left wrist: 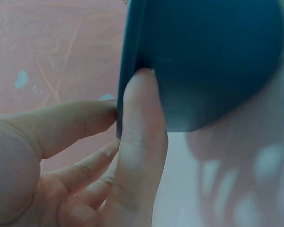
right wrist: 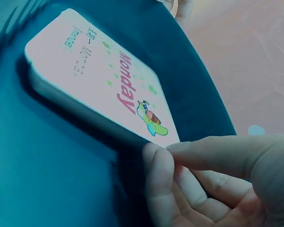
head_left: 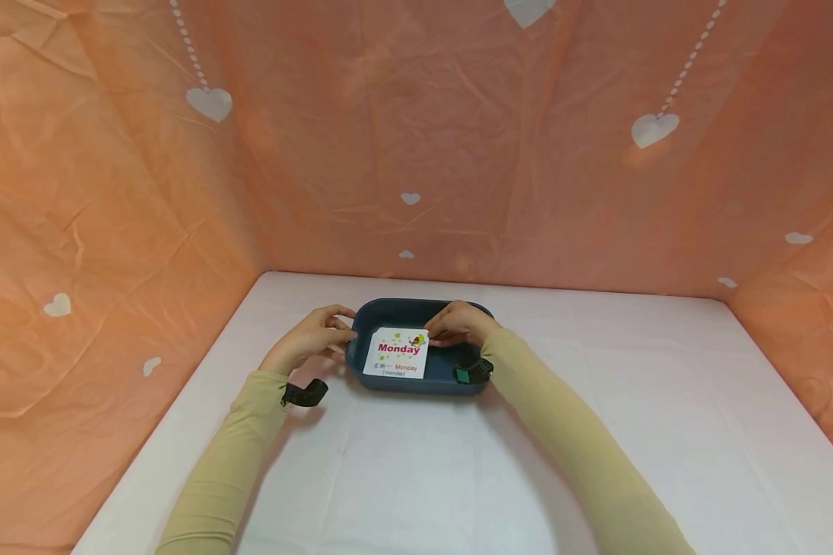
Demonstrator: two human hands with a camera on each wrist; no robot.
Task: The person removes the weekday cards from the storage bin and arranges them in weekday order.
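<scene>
A dark blue basin point(head_left: 389, 308) with rounded corners stands on the white table, towards its back edge. Inside, on its left side, sits a white flash card point(head_left: 397, 362) printed "Monday" with a small colourful picture; in the right wrist view its side looks thick, like a stack. My left hand point(head_left: 311, 338) grips the basin's left rim, and the left wrist view has a finger and the thumb on either side of the basin wall point(left wrist: 203, 61). My right hand point(head_left: 463, 324) reaches into the basin and pinches the flash card point(right wrist: 94, 61) at one corner.
The white tablecloth point(head_left: 416, 470) spreads around the basin. Orange curtains point(head_left: 458, 154) with white hearts enclose the back and both sides. Each wrist carries a black strap point(head_left: 305, 394).
</scene>
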